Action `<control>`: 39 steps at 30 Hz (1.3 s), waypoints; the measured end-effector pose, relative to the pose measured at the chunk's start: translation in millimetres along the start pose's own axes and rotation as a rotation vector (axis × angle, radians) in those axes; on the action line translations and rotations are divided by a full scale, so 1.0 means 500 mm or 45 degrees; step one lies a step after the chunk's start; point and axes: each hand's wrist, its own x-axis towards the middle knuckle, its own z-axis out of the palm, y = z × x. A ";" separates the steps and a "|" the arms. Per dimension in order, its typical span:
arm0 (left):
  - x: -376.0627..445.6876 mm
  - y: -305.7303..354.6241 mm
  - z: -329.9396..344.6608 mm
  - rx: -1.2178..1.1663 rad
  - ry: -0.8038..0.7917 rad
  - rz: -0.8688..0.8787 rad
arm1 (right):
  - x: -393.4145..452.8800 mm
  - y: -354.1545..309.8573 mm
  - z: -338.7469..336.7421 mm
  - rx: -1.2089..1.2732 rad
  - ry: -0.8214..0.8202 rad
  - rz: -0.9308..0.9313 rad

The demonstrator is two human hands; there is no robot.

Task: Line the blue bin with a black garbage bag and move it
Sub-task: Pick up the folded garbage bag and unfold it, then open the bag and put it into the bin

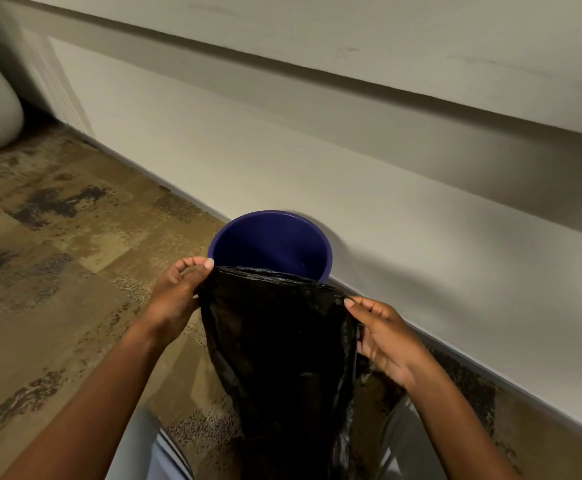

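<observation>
A round, deep-blue plastic bin [271, 245] stands on the mottled brown-and-tan floor [57, 237], its far side close against the foot of a pale, smooth wall panel [282, 161]. Its inside is bare: no liner yet. In front of it and above the floor, a thin, glossy black plastic garbage bag [275, 341] hangs between two bare hands, its top edge stretched nearly level with the bin's near rim and hiding that rim; the lower end tapers and drops between the person's knees.

The left hand [175, 292] pinches the bag's left top corner, thumb and fingers closed narrowly on the film. The right hand [383, 334] holds the right edge in a looser grip, fingers curled round the gathered side. Both grips are on the bag.

The mouth looks still flat, its two layers lying together. The likeliest trouble from here, I judge, is that the film clings to itself and will not part, so the bag goes in as a closed sheet. Film this thin also stretches or tears if pulled hard over a stiff rim. The bin seems light and smooth-sided; pushing the bag down could tip it or slide it along the wall. The crinkled surface is slippery, so a pinch could slip.
</observation>
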 end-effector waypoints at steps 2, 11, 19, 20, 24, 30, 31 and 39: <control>-0.020 -0.014 0.009 0.092 -0.077 0.000 | 0.001 0.000 0.009 0.182 0.027 0.023; -0.074 -0.134 -0.022 0.341 -0.549 -0.352 | 0.000 -0.012 0.037 0.386 0.082 0.008; -0.064 -0.074 -0.032 0.159 -0.055 -0.364 | 0.003 -0.065 0.028 0.129 0.175 -0.091; -0.063 -0.058 -0.031 0.107 -0.029 -0.346 | 0.003 -0.075 0.028 0.105 0.177 -0.112; -0.067 0.016 -0.019 -0.073 -0.067 -0.268 | 0.008 -0.127 0.035 0.022 0.167 -0.211; -0.065 0.142 0.017 -0.236 -0.152 -0.212 | 0.018 -0.238 0.059 -0.182 0.166 -0.383; -0.063 0.165 0.021 -0.251 -0.170 -0.162 | 0.018 -0.259 0.066 -0.225 0.167 -0.424; -0.059 0.350 0.057 -0.271 -0.274 0.203 | -0.008 -0.431 0.137 -0.438 0.141 -0.783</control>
